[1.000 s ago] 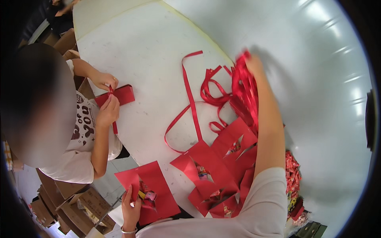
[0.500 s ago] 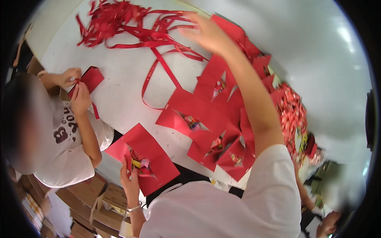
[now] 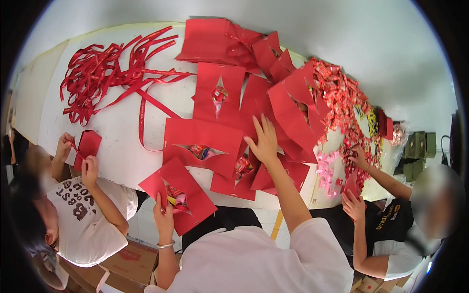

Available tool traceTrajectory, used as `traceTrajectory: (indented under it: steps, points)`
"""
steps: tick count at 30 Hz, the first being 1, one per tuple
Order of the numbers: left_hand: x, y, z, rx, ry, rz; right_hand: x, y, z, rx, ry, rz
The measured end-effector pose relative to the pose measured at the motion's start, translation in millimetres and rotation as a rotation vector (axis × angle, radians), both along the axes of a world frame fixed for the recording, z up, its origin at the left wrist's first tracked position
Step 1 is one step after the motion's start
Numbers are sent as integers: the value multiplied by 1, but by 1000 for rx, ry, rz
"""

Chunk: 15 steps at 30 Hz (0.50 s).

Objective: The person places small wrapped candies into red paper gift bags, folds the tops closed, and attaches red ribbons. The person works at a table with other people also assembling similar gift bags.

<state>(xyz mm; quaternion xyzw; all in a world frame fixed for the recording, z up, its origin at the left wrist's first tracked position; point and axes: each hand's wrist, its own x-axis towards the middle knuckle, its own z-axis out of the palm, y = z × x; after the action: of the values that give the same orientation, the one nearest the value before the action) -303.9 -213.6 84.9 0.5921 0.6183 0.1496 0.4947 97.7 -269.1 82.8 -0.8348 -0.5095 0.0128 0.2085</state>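
My left hand (image 3: 162,217) grips the near left edge of a red paper candy box (image 3: 170,172), held tilted at the table's near edge. Wrapped candies (image 3: 177,198) show through its pointed middle opening. With fingers spread, my right hand (image 3: 265,142) reaches over several similar red boxes lying overlapped on the table; whether it touches them I cannot tell. Just left of it lies one such box (image 3: 222,134) with candies in its opening. Farther off is another box (image 3: 205,78), also with candy inside.
Red ribbons (image 3: 97,78) lie tangled at the far left, beside a stack of red paper (image 3: 202,41). Wrapped candies (image 3: 337,93) are heaped on the right. A person's hands (image 3: 88,168) work ribbon on a small red box at left; another person's hand (image 3: 359,157) reaches into the candies.
My right hand has come back from the ribbons to above the red boxes. The view has turned, bringing the person on the right more fully into sight. My left hand keeps its box.
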Motion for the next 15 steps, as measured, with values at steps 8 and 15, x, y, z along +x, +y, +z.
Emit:
traceTrajectory:
  steps: [8, 15]
  points:
    - [18, 9, 5, -115, -23, 103, -16, 24, -22, -179, -94, -15]
    - [22, 15, -1, -198, -115, 237, -34, 45, -21, -221, -103, -6]
